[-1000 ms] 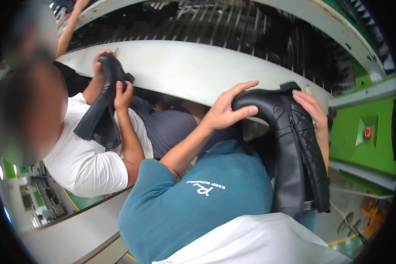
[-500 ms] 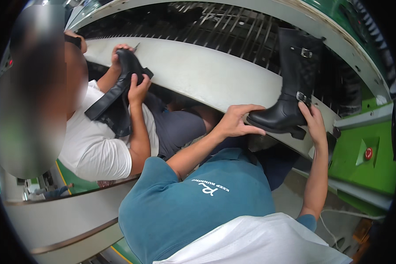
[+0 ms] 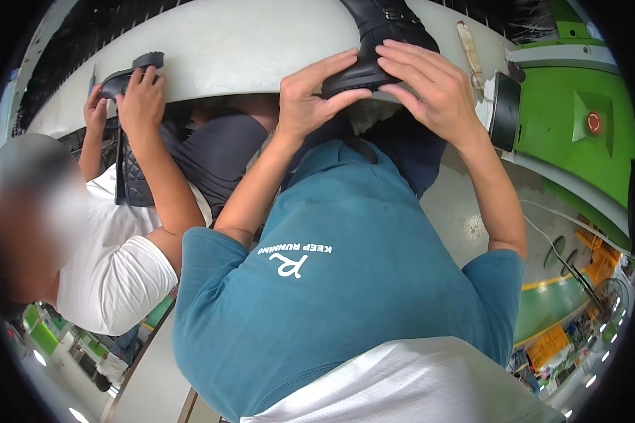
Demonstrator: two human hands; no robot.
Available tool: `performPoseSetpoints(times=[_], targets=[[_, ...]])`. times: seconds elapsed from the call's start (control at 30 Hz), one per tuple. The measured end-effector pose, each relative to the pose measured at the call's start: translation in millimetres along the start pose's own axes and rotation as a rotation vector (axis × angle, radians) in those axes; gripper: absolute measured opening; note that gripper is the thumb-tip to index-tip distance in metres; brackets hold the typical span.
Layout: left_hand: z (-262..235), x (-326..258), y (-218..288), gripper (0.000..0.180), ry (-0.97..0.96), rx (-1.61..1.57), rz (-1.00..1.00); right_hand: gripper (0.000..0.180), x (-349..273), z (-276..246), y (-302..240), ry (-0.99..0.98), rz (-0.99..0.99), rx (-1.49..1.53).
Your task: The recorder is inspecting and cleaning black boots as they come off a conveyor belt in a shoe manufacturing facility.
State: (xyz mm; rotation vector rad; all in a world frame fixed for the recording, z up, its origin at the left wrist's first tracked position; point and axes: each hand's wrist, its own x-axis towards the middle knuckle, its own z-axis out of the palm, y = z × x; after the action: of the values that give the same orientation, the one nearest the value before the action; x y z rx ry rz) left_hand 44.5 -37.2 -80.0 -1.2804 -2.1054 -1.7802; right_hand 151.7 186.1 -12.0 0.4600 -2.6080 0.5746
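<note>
A black leather boot [image 3: 374, 53] with a metal buckle strap sits upright at the edge of the white table. The top of its shaft runs out of view. My left hand [image 3: 307, 99] holds the toe, fingers above and thumb low along the sole edge. My right hand [image 3: 434, 92] curves over the instep and heel side, with the thumb low near the sole. Both hands hide much of the boot's foot.
The white table [image 3: 219, 53] spans the front. A worn, pale strip-like tool [image 3: 469, 53] lies right of the boot. A green machine [image 3: 550, 113] with a red button [image 3: 595, 123] stands at right. At left, a co-worker holds another black boot [image 3: 123, 81].
My right hand has moved from the boot's ankle to its foot, facing my left hand. The view has shifted, so the boot appears higher. The co-worker's boot is turned sole up.
</note>
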Motion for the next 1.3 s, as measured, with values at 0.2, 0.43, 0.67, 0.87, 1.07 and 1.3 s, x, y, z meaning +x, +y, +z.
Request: performPoseSetpoints(times=[0.2,0.43,0.67,0.87,1.07,1.3], targets=[[12,-1,-4,0.052,0.039,-0.011,0.012,0.026,3,9,-1,0.076,-0.102,0.082],[17,-4,-5,0.045,0.08,-0.073,-0.044,0.021,20,-1,-1,-0.142,0.157,0.257],[16,-1,1,0.038,0.11,-0.064,-0.072,0.03,57,-26,14,-0.288,0.318,0.562],[25,1,5,0.036,0.106,-0.19,-0.116,0.039,30,-36,73,0.127,0.803,0.533],[22,-3,-4,0.038,0.078,-0.209,-0.071,0.055,5,6,73,-0.066,1.11,0.965],[-7,64,58,0.068,-0.01,0.199,0.436,0.05,42,-101,-17,0.138,0.501,0.067]])
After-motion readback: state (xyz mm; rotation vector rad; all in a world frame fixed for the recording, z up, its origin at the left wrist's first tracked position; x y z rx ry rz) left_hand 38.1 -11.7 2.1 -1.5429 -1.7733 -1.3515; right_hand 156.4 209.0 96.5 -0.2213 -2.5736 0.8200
